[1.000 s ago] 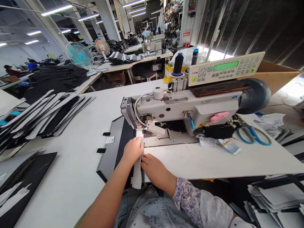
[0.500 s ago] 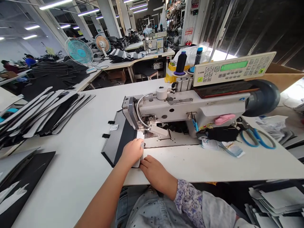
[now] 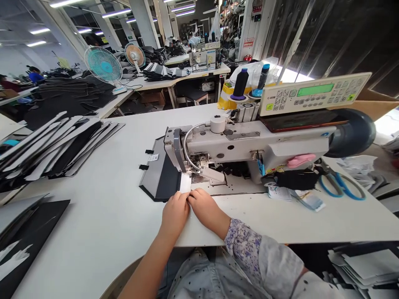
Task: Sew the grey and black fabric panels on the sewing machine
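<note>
A grey and black fabric panel (image 3: pixel 168 176) lies flat on the table, its right edge under the head of the sewing machine (image 3: pixel 215 143). Along that edge runs a white strip (image 3: pixel 185 182). My left hand (image 3: pixel 176 211) is closed at the near end of the strip, fingers bent over it. Beside it, my right hand (image 3: pixel 205 207) pinches the same corner, the fingertips of both hands nearly touching. The fingers hide the exact edge they grip. A small white label (image 3: pixel 153 158) and two black tabs stick out at the panel's left side.
Stacked fabric pieces (image 3: pixel 62 145) lie on the left, with black panels (image 3: pixel 34 241) nearer. Blue-handled scissors (image 3: pixel 343 185), paper labels (image 3: pixel 307 199) and thread cones (image 3: pixel 240 85) sit around the machine. A control panel (image 3: pixel 314 94) stands above it.
The panel has slid away from me under the machine head. My left hand has come back to the strip's near end, and my right hand has moved forward with the panel.
</note>
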Demonstrator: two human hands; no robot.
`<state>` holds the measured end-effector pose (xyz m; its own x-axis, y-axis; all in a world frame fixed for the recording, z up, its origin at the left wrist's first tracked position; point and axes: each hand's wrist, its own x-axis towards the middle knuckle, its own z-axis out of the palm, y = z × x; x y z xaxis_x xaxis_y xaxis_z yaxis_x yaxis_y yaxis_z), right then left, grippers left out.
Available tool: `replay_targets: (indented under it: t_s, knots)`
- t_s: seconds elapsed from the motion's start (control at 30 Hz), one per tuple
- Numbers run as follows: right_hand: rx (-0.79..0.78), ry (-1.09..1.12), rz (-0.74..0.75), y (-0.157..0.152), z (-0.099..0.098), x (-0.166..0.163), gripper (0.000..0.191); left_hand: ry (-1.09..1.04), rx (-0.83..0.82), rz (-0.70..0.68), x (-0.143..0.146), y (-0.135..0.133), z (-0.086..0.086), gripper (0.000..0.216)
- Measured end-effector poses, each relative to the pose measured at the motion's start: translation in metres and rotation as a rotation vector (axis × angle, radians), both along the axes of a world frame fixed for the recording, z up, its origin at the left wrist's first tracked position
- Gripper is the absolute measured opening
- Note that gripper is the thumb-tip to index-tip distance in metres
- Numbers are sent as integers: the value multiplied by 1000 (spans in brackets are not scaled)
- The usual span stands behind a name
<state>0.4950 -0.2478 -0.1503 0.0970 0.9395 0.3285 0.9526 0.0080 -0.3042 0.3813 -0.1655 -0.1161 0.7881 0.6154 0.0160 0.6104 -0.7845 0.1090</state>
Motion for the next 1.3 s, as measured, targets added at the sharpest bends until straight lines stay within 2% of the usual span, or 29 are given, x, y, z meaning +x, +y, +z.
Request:
replay_targets:
  t_s: [0.13,0.33,0.57,0.73,1.03,1.17,1.3]
  knots:
    - [4,-36,-17,16,-5,10,15,-19,15,9,16,13,-3,27]
    - [44,-15,-63,33,-10,22,17,-52,75,-51,31,38,-7,30]
    - [117,88,-133,4,-7,13,22,-57,217,-129,30,52,-15,46]
    - [155,128,-146,-10,-7,7,32,-139,240,-169,35,64,-17,40]
    - [197,156,-132,-5,-17,7,35,-286,121,-126,33,77,-24,24]
    - [234,155,-146,-4,-22,4,35,-326,88,-104,30,76,-30,26]
    - [204,130,-131,-5,-21,3,34,-326,61,-96,32,76,-27,28]
